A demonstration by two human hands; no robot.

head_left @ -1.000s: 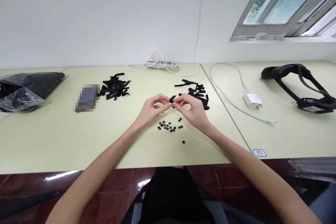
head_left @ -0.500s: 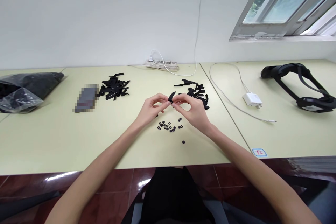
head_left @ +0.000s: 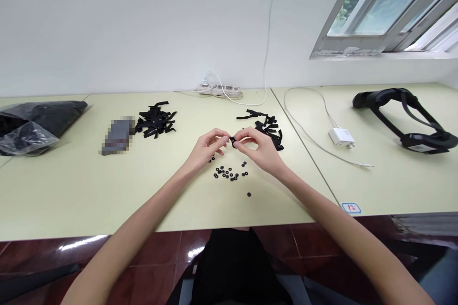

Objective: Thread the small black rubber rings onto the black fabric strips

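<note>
Above the middle of the table, my right hand (head_left: 260, 148) pinches a short black strip (head_left: 233, 141) between thumb and fingertips. My left hand (head_left: 211, 147) is closed in a pinch right at the strip's left side; whether its fingertips hold the strip's edge or a small part is hidden. Below the hands lie several small round black snap-button-like discs (head_left: 226, 174), some with pale centres. A single disc (head_left: 249, 194) sits nearer the front edge. A pile of black strips (head_left: 269, 128) lies behind my right hand, partly covered by it. Another strip pile (head_left: 156, 120) is farther left.
A black bag in clear plastic (head_left: 43, 126) and a blurred dark object (head_left: 118, 136) are on the left. A power strip (head_left: 219, 89) lies against the wall. To the right are a white charger (head_left: 341, 137) with cable, a black headset (head_left: 404, 119) and a number label (head_left: 351, 208).
The strip no longer sticks up above my fingers and now shows as a short, compact piece. My left fingertips have drawn slightly left, away from my right ones.
</note>
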